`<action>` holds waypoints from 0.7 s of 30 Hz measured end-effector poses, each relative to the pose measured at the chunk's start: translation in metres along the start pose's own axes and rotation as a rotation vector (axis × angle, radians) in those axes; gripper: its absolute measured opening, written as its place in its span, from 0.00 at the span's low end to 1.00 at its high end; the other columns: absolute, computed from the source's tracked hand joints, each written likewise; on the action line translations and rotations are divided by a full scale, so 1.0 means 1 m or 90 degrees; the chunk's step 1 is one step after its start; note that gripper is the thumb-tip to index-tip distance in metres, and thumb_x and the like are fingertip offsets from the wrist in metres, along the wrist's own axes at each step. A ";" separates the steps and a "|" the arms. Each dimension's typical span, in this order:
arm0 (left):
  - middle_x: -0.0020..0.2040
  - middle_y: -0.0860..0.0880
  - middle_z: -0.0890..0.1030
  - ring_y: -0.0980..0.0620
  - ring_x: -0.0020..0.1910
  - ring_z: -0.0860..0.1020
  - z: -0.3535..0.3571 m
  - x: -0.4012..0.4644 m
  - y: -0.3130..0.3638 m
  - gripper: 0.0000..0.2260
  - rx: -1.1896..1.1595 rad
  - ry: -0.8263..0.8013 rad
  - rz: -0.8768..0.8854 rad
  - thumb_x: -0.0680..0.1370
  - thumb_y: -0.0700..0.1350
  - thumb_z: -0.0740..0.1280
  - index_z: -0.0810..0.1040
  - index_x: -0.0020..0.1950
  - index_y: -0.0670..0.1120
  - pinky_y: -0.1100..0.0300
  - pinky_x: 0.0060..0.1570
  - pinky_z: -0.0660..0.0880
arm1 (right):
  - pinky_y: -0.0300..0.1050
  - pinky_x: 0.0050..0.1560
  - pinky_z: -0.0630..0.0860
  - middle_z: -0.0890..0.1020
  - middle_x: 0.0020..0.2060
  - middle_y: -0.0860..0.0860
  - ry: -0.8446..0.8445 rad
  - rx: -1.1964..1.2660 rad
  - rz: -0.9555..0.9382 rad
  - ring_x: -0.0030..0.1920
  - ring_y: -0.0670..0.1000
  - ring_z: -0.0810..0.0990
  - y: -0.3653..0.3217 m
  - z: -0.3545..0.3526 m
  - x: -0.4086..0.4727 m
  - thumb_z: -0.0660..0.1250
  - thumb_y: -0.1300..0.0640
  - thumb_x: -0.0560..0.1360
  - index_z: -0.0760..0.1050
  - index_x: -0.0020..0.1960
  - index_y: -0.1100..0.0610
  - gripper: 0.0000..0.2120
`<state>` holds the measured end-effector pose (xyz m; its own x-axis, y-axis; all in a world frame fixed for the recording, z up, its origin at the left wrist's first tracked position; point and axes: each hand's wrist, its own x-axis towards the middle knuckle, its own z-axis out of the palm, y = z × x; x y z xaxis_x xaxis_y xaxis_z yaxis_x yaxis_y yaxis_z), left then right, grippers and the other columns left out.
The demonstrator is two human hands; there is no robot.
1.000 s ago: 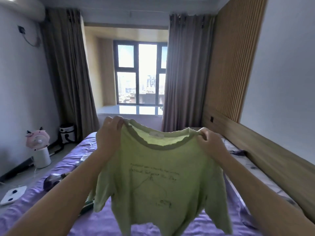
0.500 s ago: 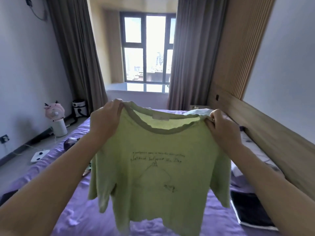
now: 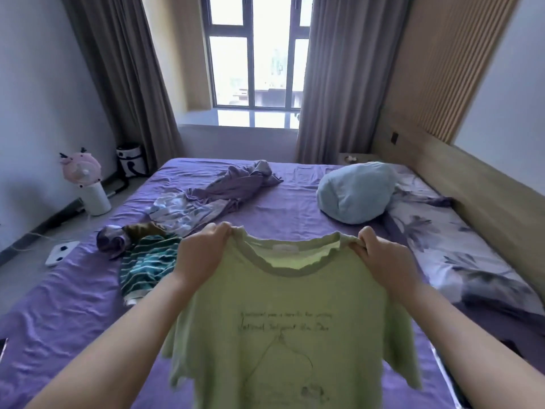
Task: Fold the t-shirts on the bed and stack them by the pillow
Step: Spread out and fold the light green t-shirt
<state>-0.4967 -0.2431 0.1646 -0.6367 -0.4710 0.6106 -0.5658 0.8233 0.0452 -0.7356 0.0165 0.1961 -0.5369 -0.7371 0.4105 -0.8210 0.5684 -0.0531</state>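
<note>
Now you've lowered the pale green cotton t-shirt (image 3: 289, 335) over the purple-sheeted bed (image 3: 73, 314); left hand (image 3: 203, 255) and right hand (image 3: 383, 261) each pinch a shoulder, ready to lay it flat.

Two hands (image 3: 203, 255) (image 3: 383, 261) — one green t-shirt (image 3: 280, 335), one blue pillow (image 3: 354, 193), three crumpled garments (image 3: 147, 261) (image 3: 236, 184) (image 3: 180, 212).

A single wide-angle view from the wearer's head, angled forward and down along the bed (image 3: 73, 314) toward the window (image 3: 255, 51) at the far end; both forearms reach in from the bottom edge, close to the lens; the headboard wall runs down the right side; straight lines bow near the frame's edges.
</note>
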 end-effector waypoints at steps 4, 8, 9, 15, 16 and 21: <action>0.40 0.48 0.80 0.42 0.29 0.80 0.102 0.017 -0.027 0.09 -0.053 -0.141 -0.036 0.77 0.54 0.52 0.69 0.51 0.54 0.54 0.26 0.75 | 0.40 0.25 0.61 0.78 0.24 0.52 -0.111 -0.006 0.026 0.22 0.57 0.78 0.005 0.099 0.044 0.56 0.42 0.75 0.68 0.40 0.58 0.19; 0.50 0.47 0.79 0.41 0.44 0.81 0.189 0.035 -0.032 0.09 -0.075 -0.283 -0.080 0.82 0.50 0.55 0.72 0.56 0.49 0.51 0.40 0.74 | 0.47 0.36 0.64 0.83 0.43 0.53 -0.170 0.053 0.106 0.43 0.59 0.82 0.003 0.180 0.070 0.54 0.43 0.79 0.67 0.49 0.57 0.16; 0.51 0.47 0.79 0.42 0.47 0.80 0.209 0.038 -0.031 0.11 -0.075 -0.309 -0.087 0.82 0.51 0.55 0.72 0.56 0.48 0.52 0.41 0.73 | 0.47 0.37 0.64 0.82 0.45 0.53 -0.185 0.073 0.129 0.45 0.59 0.81 0.002 0.199 0.072 0.55 0.45 0.79 0.67 0.50 0.57 0.15; 0.42 0.46 0.78 0.41 0.37 0.80 0.312 0.042 -0.022 0.08 -0.084 -0.331 -0.108 0.80 0.49 0.62 0.75 0.48 0.45 0.56 0.31 0.67 | 0.48 0.38 0.67 0.82 0.49 0.52 -0.266 0.032 0.169 0.48 0.58 0.81 -0.001 0.298 0.086 0.51 0.46 0.81 0.65 0.57 0.57 0.15; 0.39 0.46 0.78 0.41 0.33 0.79 0.325 0.043 -0.023 0.07 -0.077 -0.336 -0.103 0.78 0.47 0.65 0.76 0.46 0.45 0.57 0.29 0.66 | 0.48 0.38 0.67 0.82 0.49 0.52 -0.275 0.019 0.168 0.47 0.58 0.82 0.001 0.312 0.090 0.50 0.46 0.81 0.65 0.57 0.57 0.15; 0.32 0.48 0.76 0.44 0.23 0.76 0.383 0.052 -0.035 0.07 0.004 -0.368 -0.096 0.71 0.41 0.72 0.74 0.40 0.45 0.63 0.23 0.59 | 0.49 0.37 0.65 0.82 0.48 0.54 -0.257 0.025 0.169 0.45 0.62 0.81 0.016 0.365 0.117 0.50 0.48 0.81 0.65 0.55 0.59 0.14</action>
<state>-0.7107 -0.4182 -0.1084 -0.7299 -0.6801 0.0677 -0.6741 0.7327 0.0928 -0.8823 -0.1943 -0.0886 -0.7551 -0.6555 -0.0080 -0.6476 0.7478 -0.1460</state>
